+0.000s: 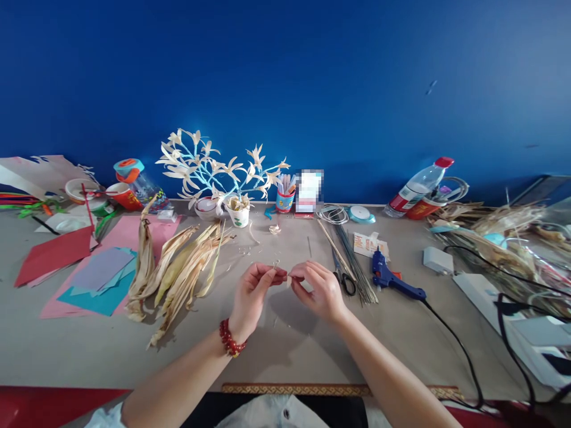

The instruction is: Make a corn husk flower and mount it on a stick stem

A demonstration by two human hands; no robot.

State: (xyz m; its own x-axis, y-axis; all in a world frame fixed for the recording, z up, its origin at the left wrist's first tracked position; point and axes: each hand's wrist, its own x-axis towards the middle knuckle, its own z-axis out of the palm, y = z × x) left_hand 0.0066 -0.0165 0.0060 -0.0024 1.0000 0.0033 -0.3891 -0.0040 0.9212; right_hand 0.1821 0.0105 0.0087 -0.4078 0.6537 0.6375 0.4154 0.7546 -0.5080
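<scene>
My left hand (254, 292), with a red bead bracelet (230, 339) at the wrist, is closed in a pinch above the middle of the table. Facing it, my right hand (319, 291) pinches too, fingertips nearly meeting the left ones. A small pale strip (288, 278) shows between the fingertips; its exact kind is too small to tell. Left of my hands lie dried corn husks (187, 267). Behind them stands a white cup (238, 213) holding blue stems with pale husk flowers (223, 169). To the right are scissors (345, 279) and a bundle of thin wires (357, 261).
A blue glue gun (392, 276) lies at right, its black cord running to the table's front edge near a white power strip (495, 321). Coloured paper (96, 297) lies at left. A tilted bottle (417, 187), a pen cup (285, 199) and ribbon roll (360, 214) line the back.
</scene>
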